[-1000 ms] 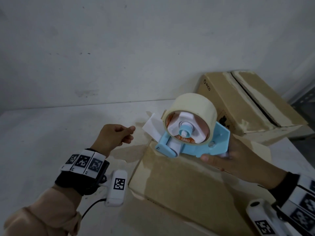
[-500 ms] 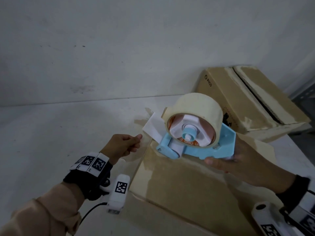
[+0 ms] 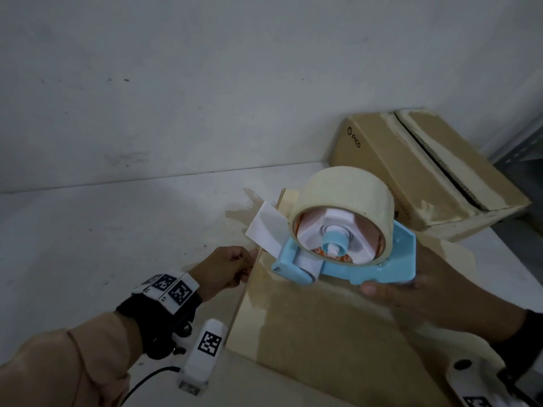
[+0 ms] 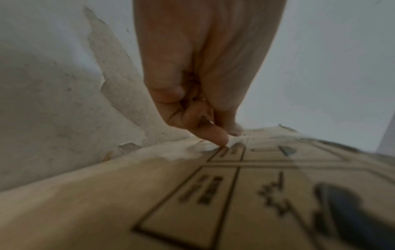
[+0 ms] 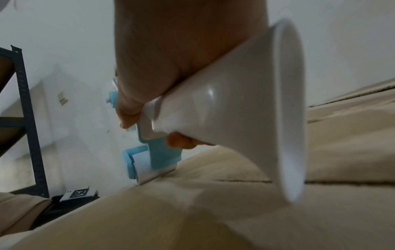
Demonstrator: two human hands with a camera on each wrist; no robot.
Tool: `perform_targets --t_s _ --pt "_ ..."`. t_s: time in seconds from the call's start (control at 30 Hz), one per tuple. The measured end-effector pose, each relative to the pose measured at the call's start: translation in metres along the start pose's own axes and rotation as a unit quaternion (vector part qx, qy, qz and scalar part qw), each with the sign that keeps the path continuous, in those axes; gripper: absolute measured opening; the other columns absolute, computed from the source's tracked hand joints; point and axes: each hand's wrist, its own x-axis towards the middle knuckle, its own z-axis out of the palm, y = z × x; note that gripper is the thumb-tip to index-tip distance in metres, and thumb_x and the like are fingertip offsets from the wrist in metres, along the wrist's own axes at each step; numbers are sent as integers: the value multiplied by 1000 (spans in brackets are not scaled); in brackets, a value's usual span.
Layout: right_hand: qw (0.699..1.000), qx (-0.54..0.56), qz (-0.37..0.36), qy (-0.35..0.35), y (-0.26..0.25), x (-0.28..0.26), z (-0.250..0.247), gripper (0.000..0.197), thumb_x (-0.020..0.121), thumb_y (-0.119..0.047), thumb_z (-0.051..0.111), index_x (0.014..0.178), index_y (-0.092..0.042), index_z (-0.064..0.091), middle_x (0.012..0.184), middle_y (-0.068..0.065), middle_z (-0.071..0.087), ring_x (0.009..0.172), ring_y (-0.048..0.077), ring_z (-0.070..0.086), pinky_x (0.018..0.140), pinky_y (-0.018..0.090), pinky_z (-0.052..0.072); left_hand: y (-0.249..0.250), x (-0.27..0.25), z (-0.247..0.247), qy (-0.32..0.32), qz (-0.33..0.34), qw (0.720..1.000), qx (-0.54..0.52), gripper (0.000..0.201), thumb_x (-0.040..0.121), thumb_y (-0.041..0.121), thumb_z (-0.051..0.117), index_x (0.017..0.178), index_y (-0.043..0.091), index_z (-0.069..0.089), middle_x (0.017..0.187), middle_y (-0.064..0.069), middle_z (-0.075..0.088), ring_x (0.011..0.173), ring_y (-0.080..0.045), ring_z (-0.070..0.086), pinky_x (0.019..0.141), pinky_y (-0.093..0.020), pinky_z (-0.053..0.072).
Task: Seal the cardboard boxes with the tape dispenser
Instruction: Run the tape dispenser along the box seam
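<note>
Left hand (image 3: 225, 271) has reached the box (image 3: 323, 327) edge, fingers curled.

Tan sleeve (image 3: 67, 365), black wrist strap (image 3: 158, 321) with white square-coded tags (image 3: 172, 287), black cable (image 3: 147, 380)

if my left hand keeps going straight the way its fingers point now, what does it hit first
Probably the near box. The left hand points at its left edge, fingertips at or just short of the cardboard in the wrist view. The dispenser sits farther right above the box; depth is unclear.
</note>
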Motion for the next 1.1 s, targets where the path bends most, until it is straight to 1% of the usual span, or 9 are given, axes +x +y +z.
perform_targets --t_s 0.23,0.37,0.47,0.53,0.63,0.73,0.87,0.97,1.1 --pt "1000 0 -10 -7 -1 0 0 50 69 -55 69 110 -28 61 107 -8 69 99 11 65 80 21 53 -3 2 -2 7 -21 1000 19 3 90 5 49 88 5 50 70 -11 57 60 -19 47 61 -28 38" --pt "1000 -1 -6 0 0 0 1 53 65 -60 70 109 -31 61 106 -9 69 98 9 65 80 21 54 -10 2 1 -60 -93 992 67 20 94 19 40 102 3 50 84 -13 52 74 -22 45 62 -28 37" --pt "1000 -6 -6 1 0 0 0 55 66 -59 70 110 -29 61 107 -9 69 99 10 65 80 21 53 -11 0 5 -42 -115 988 99 27 99 26 34 80 11 46 68 -7 45 55 -15 39 48 -19 31" --pt "1000 -2 -9 -3 0 0 0 53 67 -57 70 110 -28 61 107 -8 69 98 10 66 79 20 53 -10 -4 5 -18 -116 979 168 25 99 26 33 81 13 45 64 -1 44 51 -12 38 44 -17 31" --pt "1000 11 -21 2 3 1 0 55 66 -57 72 111 -29 60 108 -6 69 99 12 65 80 23 54 -9 -10 -5 25 0 977 212 34 98 36 32 118 13 46 101 -6 59 86 -18 57 72 -26 46" --pt "1000 9 -12 1 6 0 -2 57 64 -60 72 110 -28 62 110 -1 69 100 15 65 84 33 55 6 -37 -4 -1 104 991 84 56 76 67 31 127 44 33 137 15 40 127 -6 39 108 -33 33" --pt "999 6 -32 -4 1 0 -1 52 65 -61 70 106 -30 62 107 -5 69 99 12 65 81 25 54 12 -56 14 -122 88 984 100 82 78 63 51 145 38 13 139 20 40 123 4 44 104 -23 40" --pt "998 4 -57 -3 -2 2 1 51 69 -55 70 108 -22 62 106 -1 68 98 14 65 80 26 54 13 -55 17 -107 80 985 111 57 90 33 50 142 32 24 117 22 54 97 14 57 78 -6 47" --pt "997 -20 -79 -3 4 5 -1 75 70 -57 69 97 12 55 91 30 60 85 41 60 72 41 51 18 -60 19 -55 56 979 190 43 92 47 37 133 34 40 125 7 57 109 -9 56 97 -27 44"
